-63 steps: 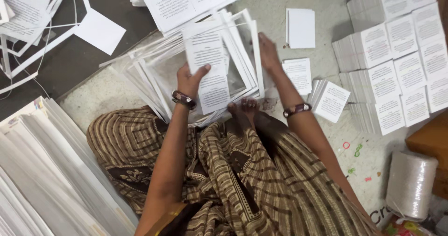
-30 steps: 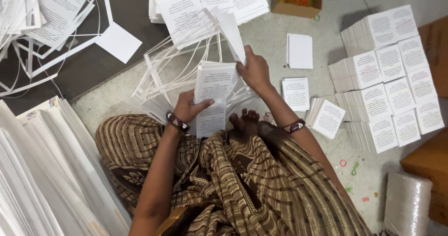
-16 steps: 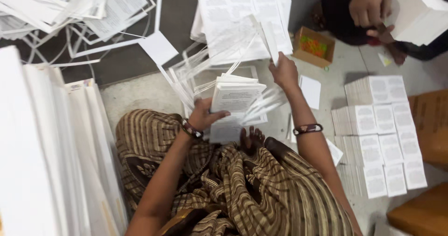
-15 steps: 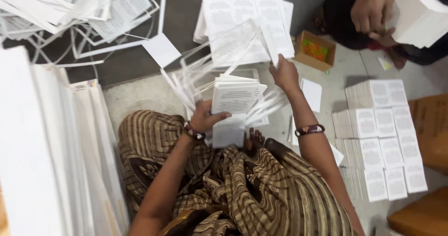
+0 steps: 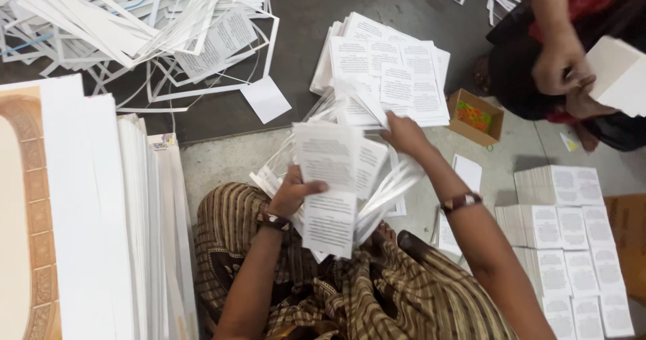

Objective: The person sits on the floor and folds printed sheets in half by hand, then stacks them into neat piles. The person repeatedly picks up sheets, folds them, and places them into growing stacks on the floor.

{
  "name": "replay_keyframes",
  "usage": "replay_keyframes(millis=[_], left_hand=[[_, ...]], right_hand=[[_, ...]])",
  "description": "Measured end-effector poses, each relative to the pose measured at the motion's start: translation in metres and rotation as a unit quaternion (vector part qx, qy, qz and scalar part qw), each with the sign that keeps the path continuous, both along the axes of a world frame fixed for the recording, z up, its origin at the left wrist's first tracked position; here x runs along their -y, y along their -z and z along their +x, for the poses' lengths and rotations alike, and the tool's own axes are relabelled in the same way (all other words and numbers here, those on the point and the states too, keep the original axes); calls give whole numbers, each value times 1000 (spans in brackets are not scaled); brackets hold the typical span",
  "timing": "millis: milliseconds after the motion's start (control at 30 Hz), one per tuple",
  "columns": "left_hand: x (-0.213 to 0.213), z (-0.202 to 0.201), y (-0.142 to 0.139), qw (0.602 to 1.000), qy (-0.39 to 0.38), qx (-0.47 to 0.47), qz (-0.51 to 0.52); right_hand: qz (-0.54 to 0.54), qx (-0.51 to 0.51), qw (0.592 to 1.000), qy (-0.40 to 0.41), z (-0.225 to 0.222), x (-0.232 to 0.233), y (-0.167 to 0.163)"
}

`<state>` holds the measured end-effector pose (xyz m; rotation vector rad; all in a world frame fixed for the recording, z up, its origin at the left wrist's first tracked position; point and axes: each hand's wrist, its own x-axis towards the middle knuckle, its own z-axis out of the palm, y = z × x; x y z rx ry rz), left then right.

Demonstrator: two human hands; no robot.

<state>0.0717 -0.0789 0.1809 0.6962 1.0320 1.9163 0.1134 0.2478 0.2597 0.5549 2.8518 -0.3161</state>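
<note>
The left hand (image 5: 293,193) now lifts its pinched stack of printed leaflets (image 5: 328,185) higher than before, while the right hand (image 5: 404,135) has reached forward, fingers closed on loose paper strips (image 5: 393,189).

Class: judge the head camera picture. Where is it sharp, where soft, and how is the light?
Head view: light even and soft, no glare; printed leaflets in the left hand fairly sharp, text unreadable; right hand slightly soft; co-worker's hand at the top right blurred; sheet stack bulges at the left edge.
</note>
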Motion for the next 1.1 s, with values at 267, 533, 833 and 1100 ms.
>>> replay_keyframes(millis=[267, 533, 833, 1100], left_hand=[[9, -15, -10, 934, -59, 257, 241], [15, -55, -67, 883, -312, 286, 203], [47, -51, -84, 833, -539, -118, 26], [73, -69, 0, 871, -359, 145, 302]], right_hand=[[63, -64, 988, 124, 69, 37, -17], [-54, -51, 992, 103, 92, 134, -59], [-8, -193, 974, 115, 184, 49, 40], [273, -223, 888, 295, 323, -99, -18]])
